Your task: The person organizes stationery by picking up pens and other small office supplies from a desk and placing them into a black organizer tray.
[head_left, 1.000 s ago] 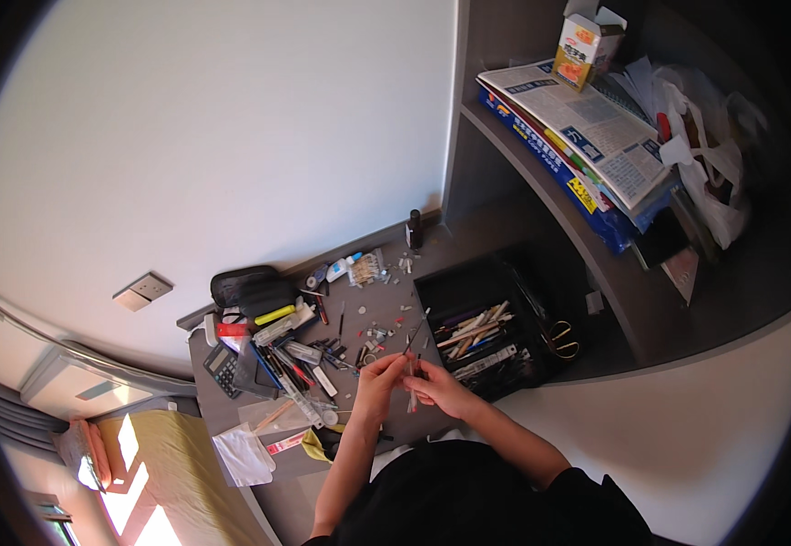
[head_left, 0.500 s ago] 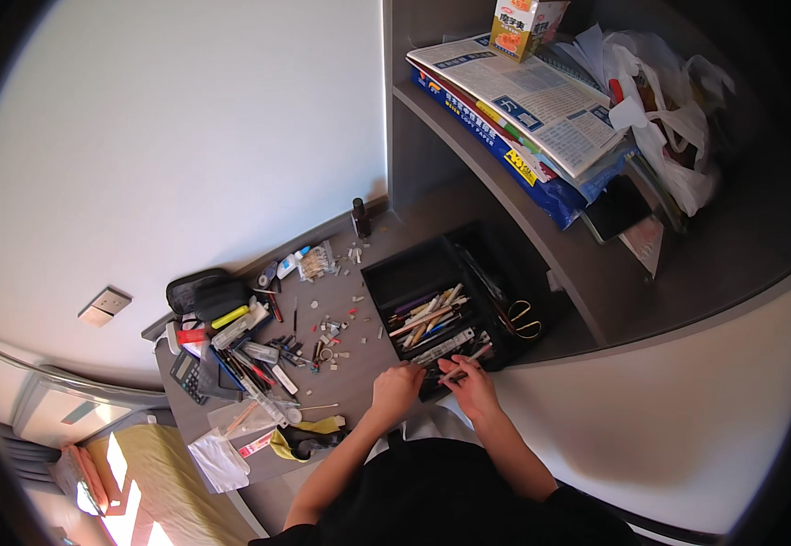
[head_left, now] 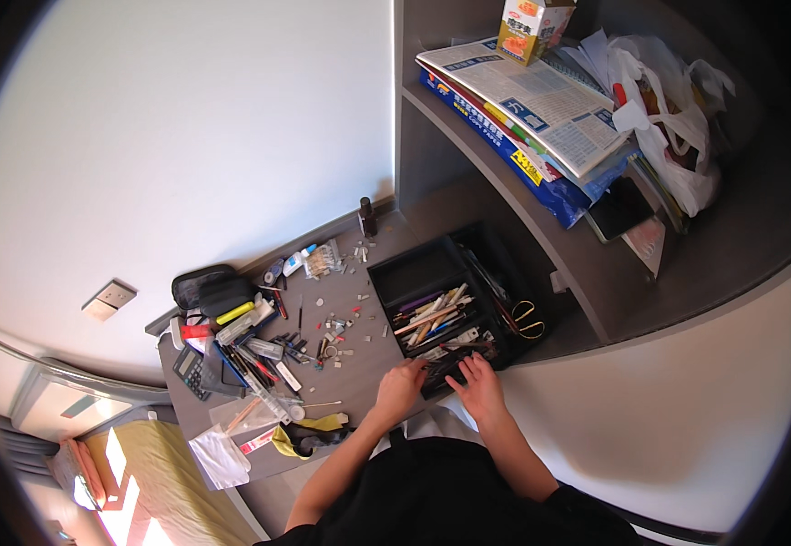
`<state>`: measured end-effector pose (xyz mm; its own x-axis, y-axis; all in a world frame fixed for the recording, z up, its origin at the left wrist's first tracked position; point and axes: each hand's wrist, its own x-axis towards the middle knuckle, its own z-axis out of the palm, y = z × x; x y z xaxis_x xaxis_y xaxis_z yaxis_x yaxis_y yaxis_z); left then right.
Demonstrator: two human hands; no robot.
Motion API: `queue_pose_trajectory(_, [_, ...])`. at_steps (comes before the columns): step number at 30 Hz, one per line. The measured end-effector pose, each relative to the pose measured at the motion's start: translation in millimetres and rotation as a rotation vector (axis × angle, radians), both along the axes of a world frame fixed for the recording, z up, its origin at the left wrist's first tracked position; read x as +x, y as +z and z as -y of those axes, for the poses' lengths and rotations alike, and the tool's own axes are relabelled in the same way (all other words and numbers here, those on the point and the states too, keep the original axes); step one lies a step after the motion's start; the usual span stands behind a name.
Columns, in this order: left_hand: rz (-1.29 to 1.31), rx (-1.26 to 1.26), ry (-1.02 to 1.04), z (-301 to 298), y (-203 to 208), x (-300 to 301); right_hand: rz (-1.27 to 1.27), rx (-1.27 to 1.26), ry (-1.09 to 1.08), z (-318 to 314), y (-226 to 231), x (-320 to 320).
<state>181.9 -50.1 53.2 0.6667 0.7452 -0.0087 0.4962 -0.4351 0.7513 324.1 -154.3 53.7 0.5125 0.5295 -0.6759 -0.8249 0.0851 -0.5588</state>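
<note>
A black divided organizer tray (head_left: 410, 279) lies on the desk in front of me. My left hand (head_left: 400, 386) is closed on its near left edge, fingers pressed together. Just to the right, my right hand (head_left: 478, 386) hovers at the tray's near end, fingers apart, with nothing seen in it. Pens and pencils (head_left: 434, 316) fill the middle compartment. A slim stick-like item (head_left: 470, 345) lies across the nearer compartment, its kind too small to make out. Gold-handled scissors (head_left: 528, 320) rest along the tray's right side.
Loose small pieces (head_left: 336, 326) are scattered left of the tray. Beyond them lie a pile of pens (head_left: 254, 369), a black pencil case (head_left: 218, 289) and a calculator (head_left: 192, 371). A dark bottle (head_left: 366, 218) stands by the wall. A shelf (head_left: 505, 168) with newspapers (head_left: 541, 109) overhangs the right.
The slim stick that my right hand held has been let go and lies in the near compartment. My right fingers have spread. The left hand stays at the tray's edge.
</note>
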Motion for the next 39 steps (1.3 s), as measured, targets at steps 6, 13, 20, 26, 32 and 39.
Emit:
queue_pose_trajectory(6, [-0.118,0.096,-0.144,5,2,-2,0.339,-0.057,0.173,-9,19,-10])
queue_pose_trajectory(13, [0.064,0.059,-0.141,-9,0,-19,1.915,-0.523,0.704,-33,0,11])
queue_pose_trajectory(20, [0.094,-0.041,0.137,-26,-8,-109,1.867,-0.603,0.787,-42,7,20])
queue_pose_trajectory(26, [-0.144,0.391,0.495,-104,-33,-201,1.752,-0.103,0.734,-103,29,-21])
queue_pose_trajectory(32, [-0.371,0.506,0.281,-162,-39,-229,1.721,0.317,1.081,-188,24,-118])
queue_pose_trajectory(39, [-0.347,0.453,0.314,-157,-31,-237,1.912,0.321,1.333,-266,-49,-189])
